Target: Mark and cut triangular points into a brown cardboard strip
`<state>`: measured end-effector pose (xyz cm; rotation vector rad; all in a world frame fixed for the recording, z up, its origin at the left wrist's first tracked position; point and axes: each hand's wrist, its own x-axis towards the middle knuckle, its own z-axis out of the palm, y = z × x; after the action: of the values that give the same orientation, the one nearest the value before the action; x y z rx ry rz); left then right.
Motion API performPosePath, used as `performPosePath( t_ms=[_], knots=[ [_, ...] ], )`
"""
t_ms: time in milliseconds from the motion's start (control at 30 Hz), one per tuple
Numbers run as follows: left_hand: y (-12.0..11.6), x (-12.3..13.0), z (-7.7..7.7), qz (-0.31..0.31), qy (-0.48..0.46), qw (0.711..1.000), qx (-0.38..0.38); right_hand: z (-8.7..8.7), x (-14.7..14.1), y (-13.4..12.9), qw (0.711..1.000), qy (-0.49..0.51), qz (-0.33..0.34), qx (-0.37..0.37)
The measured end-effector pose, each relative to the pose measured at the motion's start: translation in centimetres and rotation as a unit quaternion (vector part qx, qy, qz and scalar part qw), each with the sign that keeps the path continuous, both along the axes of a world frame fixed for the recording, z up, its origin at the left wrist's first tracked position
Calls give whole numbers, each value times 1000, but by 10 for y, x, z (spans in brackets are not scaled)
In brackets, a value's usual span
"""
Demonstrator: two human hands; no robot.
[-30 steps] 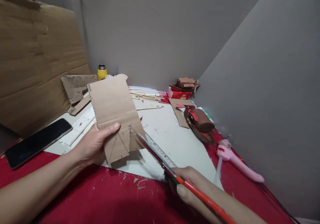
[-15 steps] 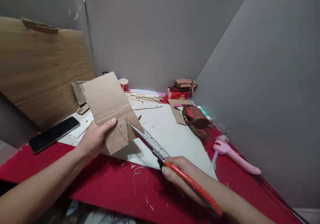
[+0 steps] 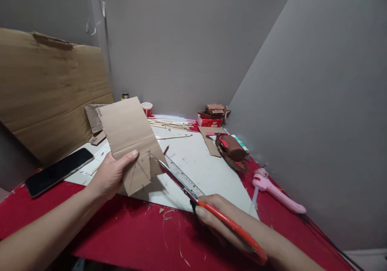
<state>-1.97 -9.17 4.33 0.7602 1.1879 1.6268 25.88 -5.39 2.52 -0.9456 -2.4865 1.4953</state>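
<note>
Shifted off the cup (image 3: 147,110) it mostly hid a second ago, cardboard (image 3: 127,128) pinched in the left hand (image 3: 111,174) above a white sheet (image 3: 208,174) now covers most of a bottle (image 3: 125,96), scissors (image 3: 231,223) gripped in the right hand (image 3: 233,211) at its edge.

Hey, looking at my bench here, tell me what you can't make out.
All in the head view:
- Left hand: most fingers hidden behind the cardboard piece.
- Bottle: body mostly hidden by that piece.
- Printing on the piece's corner: too small to read.
- Scissors: grip partly covered by the right hand.
- Large cardboard sheet: cut off by the left edge.
</note>
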Motion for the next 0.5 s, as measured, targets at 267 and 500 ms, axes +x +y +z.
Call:
performPosePath(
  t_ms=[267,500],
  knots=[
    [18,4,3,-50,-10,998,34,13,1,5,998,-40,-23,43],
    [24,-3,-15,-66,-29,997,-11,10,6,10,997,-66,-34,34]
  ],
)
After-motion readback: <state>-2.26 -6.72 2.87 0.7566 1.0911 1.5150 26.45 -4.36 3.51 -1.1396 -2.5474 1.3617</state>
